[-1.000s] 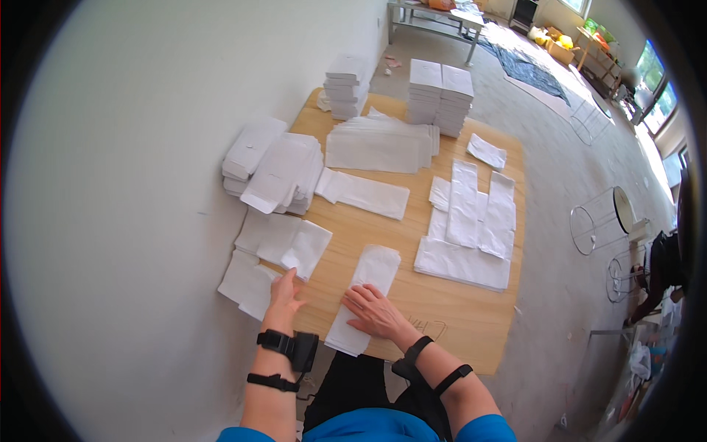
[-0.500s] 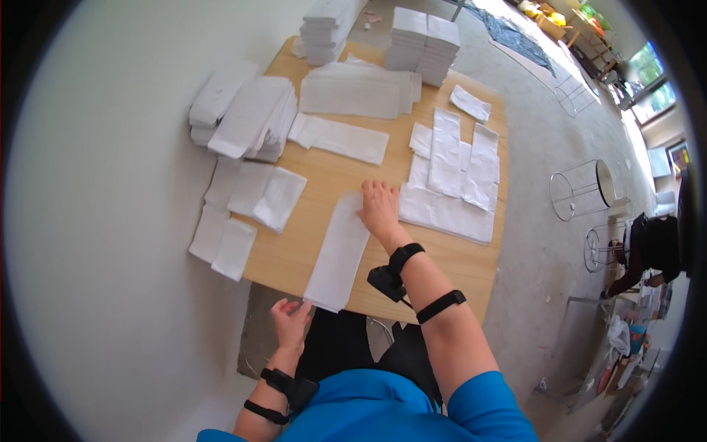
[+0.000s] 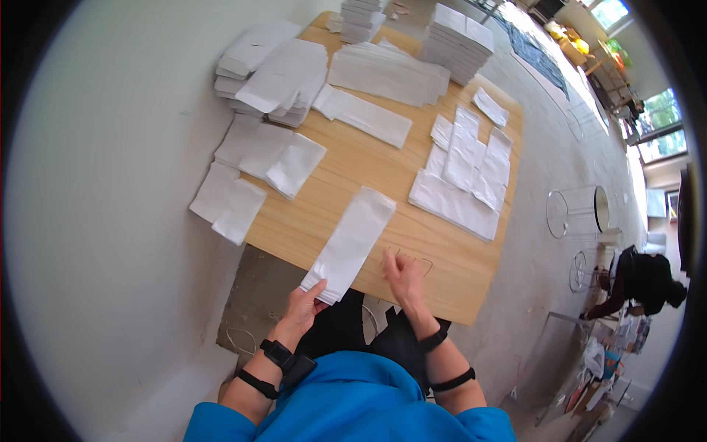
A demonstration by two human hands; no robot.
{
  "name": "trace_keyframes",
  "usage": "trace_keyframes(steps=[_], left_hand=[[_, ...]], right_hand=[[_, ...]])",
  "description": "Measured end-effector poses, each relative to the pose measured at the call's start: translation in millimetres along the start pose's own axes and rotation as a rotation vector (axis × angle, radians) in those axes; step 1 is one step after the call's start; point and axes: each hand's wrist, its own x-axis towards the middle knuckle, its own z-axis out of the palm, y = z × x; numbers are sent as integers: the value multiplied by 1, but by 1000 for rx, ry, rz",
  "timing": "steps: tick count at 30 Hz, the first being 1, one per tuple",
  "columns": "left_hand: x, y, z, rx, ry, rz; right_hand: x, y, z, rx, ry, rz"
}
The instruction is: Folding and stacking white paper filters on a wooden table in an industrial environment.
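A narrow stack of long, flat white paper pieces (image 3: 353, 234) lies slantwise across the table's near edge. Its near end sticks out over that edge, and my left hand (image 3: 300, 308) grips it there, thumb on top. My right hand (image 3: 403, 282) is off the paper, to the right of it, over the near part of the table. Its fingers are curled, and whether they hold anything is hard to make out. Right beside those fingers shows a thin bent wire (image 3: 429, 265).
White paper piles (image 3: 283, 81) crowd the wooden table's (image 3: 375, 166) left side. Taller stacks (image 3: 458, 44) stand at the back. More folded white pieces (image 3: 464, 188) lie on the right. Wire-framed stools (image 3: 578, 211) and a bent-over person (image 3: 641, 280) are off to the right.
My right hand has left the far end of the paper stack and drawn back toward me. My left hand has closed on the near end. The whole view has shifted.
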Motion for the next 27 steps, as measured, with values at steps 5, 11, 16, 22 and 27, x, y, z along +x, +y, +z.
trace_keyframes(steps=[5,11,16,22,27], left_hand=[[-15,-19,20,21,-243,-152],[-12,-33,36,8,-283,-215],[-6,-51,40,108,-236,-122],[-14,-33,57,501,-165,-85],[23,9,79,998,30,592]], right_hand=[[-65,65,47,948,-504,179],[-57,88,49,1205,-392,135],[-51,91,66,1232,-268,158],[-53,111,36,1001,39,66],[-31,166,-56,746,261,-37]])
